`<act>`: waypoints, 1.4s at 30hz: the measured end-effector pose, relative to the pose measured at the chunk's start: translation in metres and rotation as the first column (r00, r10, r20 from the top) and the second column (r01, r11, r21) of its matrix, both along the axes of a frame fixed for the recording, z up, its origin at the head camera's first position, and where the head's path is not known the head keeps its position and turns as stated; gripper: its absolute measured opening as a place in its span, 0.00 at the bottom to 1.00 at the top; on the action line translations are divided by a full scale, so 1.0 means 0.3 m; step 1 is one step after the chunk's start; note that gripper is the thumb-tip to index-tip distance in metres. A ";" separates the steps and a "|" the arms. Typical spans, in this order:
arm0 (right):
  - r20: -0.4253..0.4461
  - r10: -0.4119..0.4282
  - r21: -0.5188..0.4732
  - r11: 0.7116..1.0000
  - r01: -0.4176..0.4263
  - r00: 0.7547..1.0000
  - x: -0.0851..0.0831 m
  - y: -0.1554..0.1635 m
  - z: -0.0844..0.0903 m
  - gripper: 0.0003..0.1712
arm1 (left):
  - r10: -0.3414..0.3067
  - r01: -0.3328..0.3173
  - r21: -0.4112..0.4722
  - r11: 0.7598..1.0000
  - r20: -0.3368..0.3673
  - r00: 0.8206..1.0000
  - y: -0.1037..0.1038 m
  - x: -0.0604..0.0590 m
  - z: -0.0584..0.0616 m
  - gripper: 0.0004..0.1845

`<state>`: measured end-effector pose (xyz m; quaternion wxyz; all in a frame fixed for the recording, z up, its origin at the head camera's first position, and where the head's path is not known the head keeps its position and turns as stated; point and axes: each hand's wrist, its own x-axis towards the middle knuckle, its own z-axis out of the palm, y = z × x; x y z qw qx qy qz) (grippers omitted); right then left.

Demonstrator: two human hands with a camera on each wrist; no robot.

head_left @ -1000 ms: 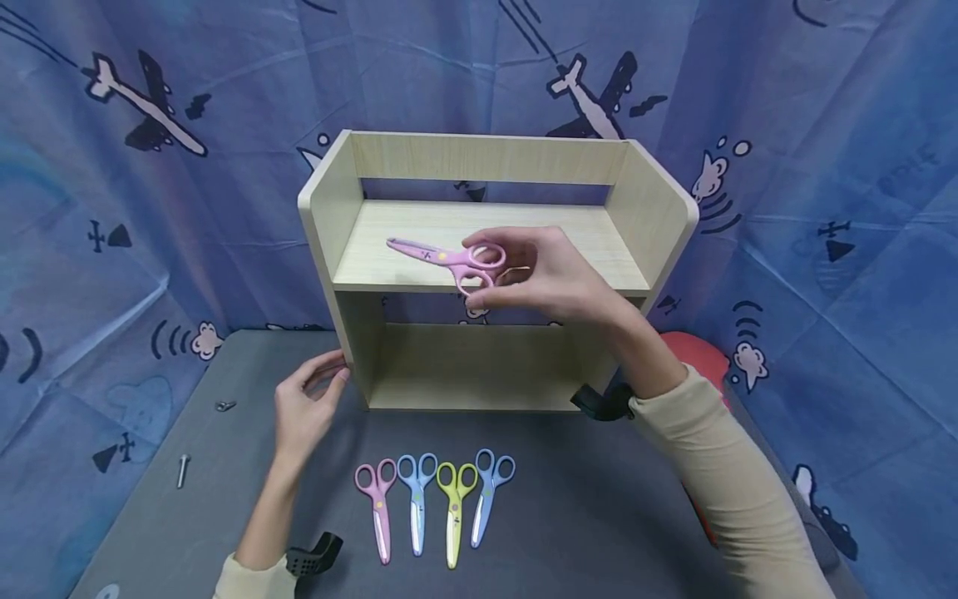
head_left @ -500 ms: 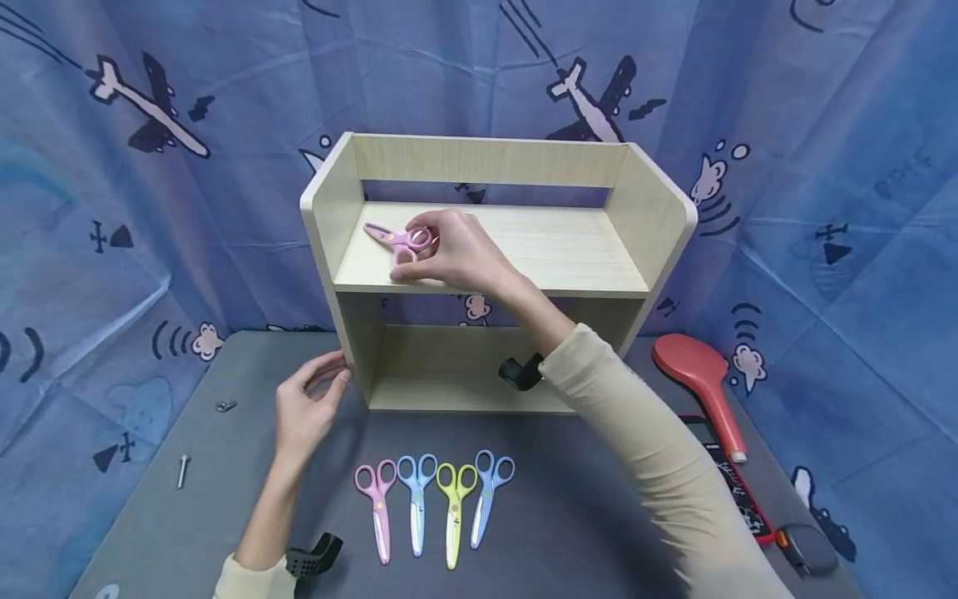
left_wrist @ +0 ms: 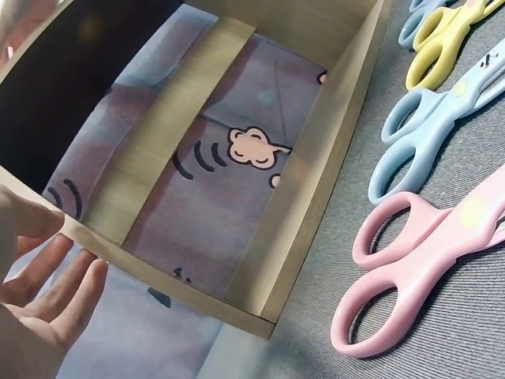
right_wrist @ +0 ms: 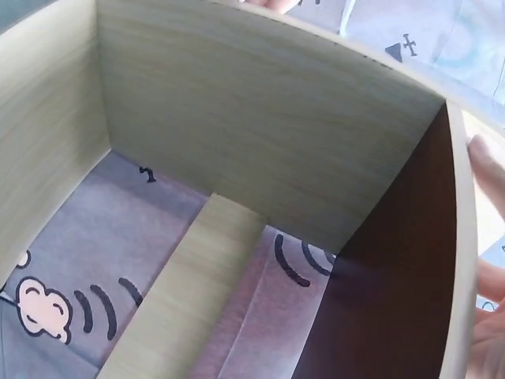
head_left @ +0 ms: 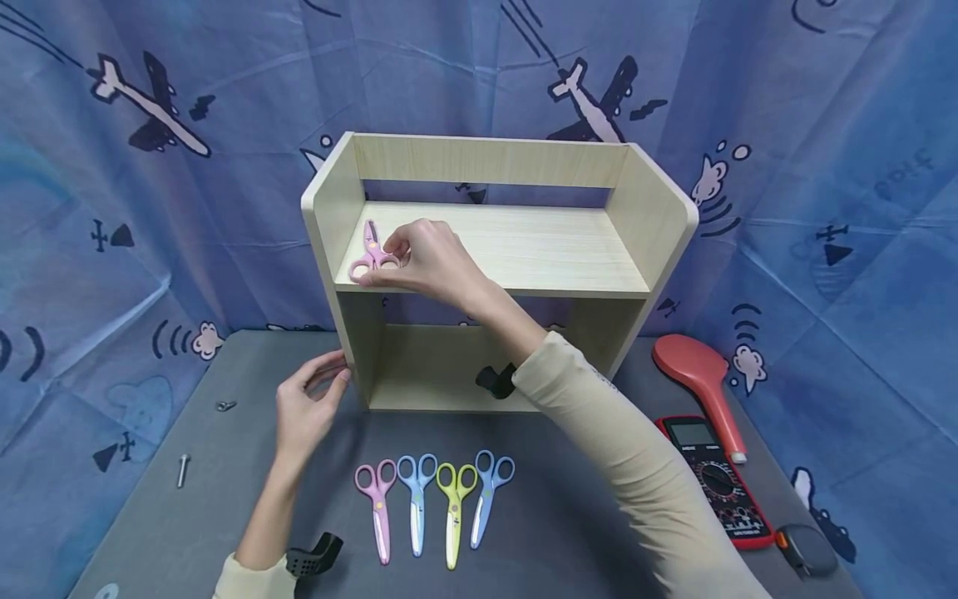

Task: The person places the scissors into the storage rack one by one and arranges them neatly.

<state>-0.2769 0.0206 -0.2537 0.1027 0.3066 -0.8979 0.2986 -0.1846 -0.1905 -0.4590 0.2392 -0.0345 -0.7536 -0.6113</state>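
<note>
My right hand point(head_left: 434, 258) pinches pink scissors point(head_left: 369, 245) by the handle loops, at the left end of the bookshelf's upper board. The blades point to the back; whether the scissors touch the board I cannot tell. In the right wrist view the scissors are hidden, and parts of the hand point(right_wrist: 489, 292) show at the right edge. With loosely bent fingers, my left hand point(head_left: 307, 403) touches the outside of the left panel of the pale wooden bookshelf point(head_left: 509, 287). The left wrist view shows its fingers point(left_wrist: 75, 288) against the panel's edge.
On the grey table in front lie pink scissors point(head_left: 377, 509), blue scissors point(head_left: 417, 499), yellow scissors point(head_left: 455, 512) and a second blue pair point(head_left: 490, 495). A red multimeter point(head_left: 718, 482), a red paddle-shaped object point(head_left: 699, 378) and a tape measure point(head_left: 807, 549) are at right; a bolt point(head_left: 183, 471) lies left.
My right hand has carried the pink scissors leftward and lower to the upper board's left end, and turned their blades from leftward to the back. My left hand has stayed still.
</note>
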 end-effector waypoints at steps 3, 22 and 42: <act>0.010 0.014 -0.029 0.999 -0.014 1.000 0.005 -0.006 0.003 0.26 | -0.001 0.001 -0.004 1.000 -0.007 1.000 0.001 -0.001 -0.002 0.16; 0.186 0.125 -0.231 0.970 -0.080 0.975 0.069 0.081 -0.008 0.27 | -0.016 0.016 -0.002 1.000 -0.021 1.000 0.003 -0.002 -0.004 0.16; 0.485 0.304 -0.057 0.946 -0.318 0.820 0.316 0.522 -0.592 0.30 | 0.003 -0.003 -0.018 1.000 0.000 1.000 0.009 0.009 0.002 0.17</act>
